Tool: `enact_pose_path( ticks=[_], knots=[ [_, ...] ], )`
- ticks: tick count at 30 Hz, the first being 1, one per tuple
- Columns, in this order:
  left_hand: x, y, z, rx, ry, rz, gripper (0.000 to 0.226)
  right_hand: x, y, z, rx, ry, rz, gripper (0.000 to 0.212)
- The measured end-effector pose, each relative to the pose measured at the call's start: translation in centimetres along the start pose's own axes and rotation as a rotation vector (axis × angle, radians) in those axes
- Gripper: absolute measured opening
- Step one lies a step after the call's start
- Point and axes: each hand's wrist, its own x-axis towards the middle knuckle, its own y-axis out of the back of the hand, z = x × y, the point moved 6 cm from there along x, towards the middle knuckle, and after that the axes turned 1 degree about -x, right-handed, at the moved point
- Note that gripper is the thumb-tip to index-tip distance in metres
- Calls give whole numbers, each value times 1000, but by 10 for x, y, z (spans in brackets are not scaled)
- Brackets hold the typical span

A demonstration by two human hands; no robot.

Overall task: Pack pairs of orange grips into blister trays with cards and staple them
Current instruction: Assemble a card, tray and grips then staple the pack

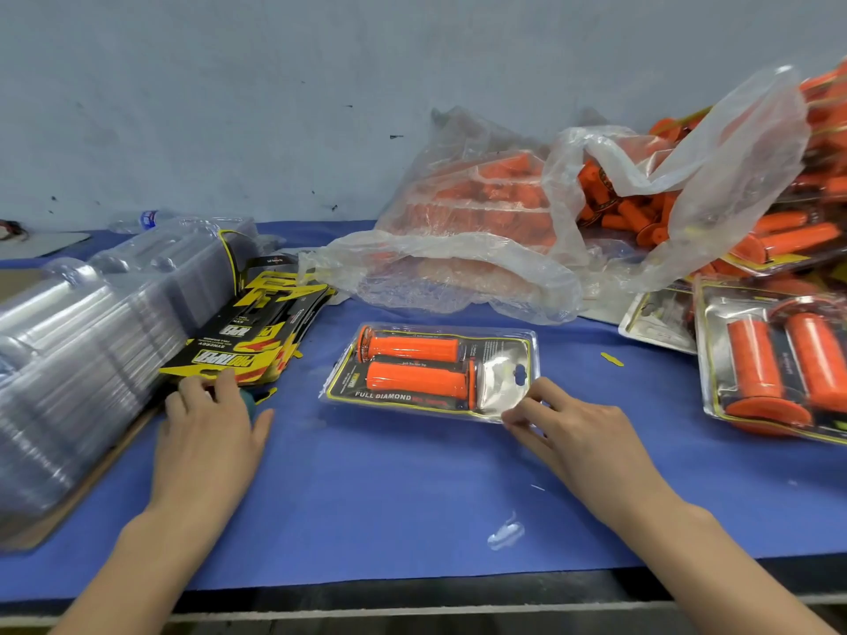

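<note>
A clear blister pack [504,382] lies in the middle of the blue table, holding two orange grips [415,364] side by side over a black and yellow card. My right hand [577,433] pinches the pack's near right corner with thumb and fingertips. To the left, my left hand [206,433] lies palm down with fingers stretched forward. Its fingertips touch the near edge of a stack of yellow and black cards [256,323]. A small teal object [249,400] peeks out between its index finger and thumb; most of it is hidden.
A tall stack of empty clear blister trays [91,336] lies at the left. Plastic bags of loose orange grips [481,213] sit at the back. Finished packs [774,364] pile up at the right. The table's front edge [412,584] runs close below my wrists.
</note>
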Motion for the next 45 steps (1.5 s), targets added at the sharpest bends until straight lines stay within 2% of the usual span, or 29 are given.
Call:
enact_pose_path(
  ticks=[4, 7, 9, 11, 13, 15, 16, 19, 22, 27, 29, 31, 35, 40, 45],
  knots=[
    [-5, -3, -17, 14, 147, -119, 55, -1, -1, 0, 28, 1, -35, 12],
    [-8, 3, -21, 43, 166, -212, 50, -1, 1, -1, 58, -10, -36, 13],
    [-9, 15, -12, -271, 144, -239, 45, -1, 2, -2, 61, -29, -41, 15],
    [-19, 32, 13, -772, 181, -322, 44, 0, 1, -3, 73, -42, -44, 16],
    [-40, 36, 51, -1155, 243, -580, 50, 0, 1, -2, 128, -56, -49, 14],
    [-65, 31, 92, -1248, 159, -863, 56, -1, 0, -1, 158, -72, -57, 12],
    [-74, 30, 109, -1248, 87, -951, 59, -1, -1, 0, 159, -81, -66, 11],
    [-79, 24, 139, -1206, -66, -1015, 70, -1, -2, -1, 149, -83, -85, 11],
    [-78, 21, 160, -1236, -152, -1115, 71, 2, 3, -3, 136, -63, -93, 18],
    [-70, 12, 180, -1250, -141, -1173, 76, 0, 3, -5, 176, -28, -165, 25],
    [-68, 11, 184, -1246, -159, -1198, 68, -1, 0, -5, 216, -31, -177, 24],
    [-67, 10, 183, -1271, -163, -1203, 53, -3, -5, -1, 288, -63, -205, 15],
    [-67, 7, 177, -1373, -108, -1208, 61, -6, -14, 5, 437, -105, -252, 13],
    [-62, 7, 168, -1463, -57, -1126, 45, -7, -7, 6, 491, -139, -219, 9],
    [-65, 1, 160, -1411, 130, -1005, 79, -6, -5, -9, 425, -95, -211, 10]
  ],
)
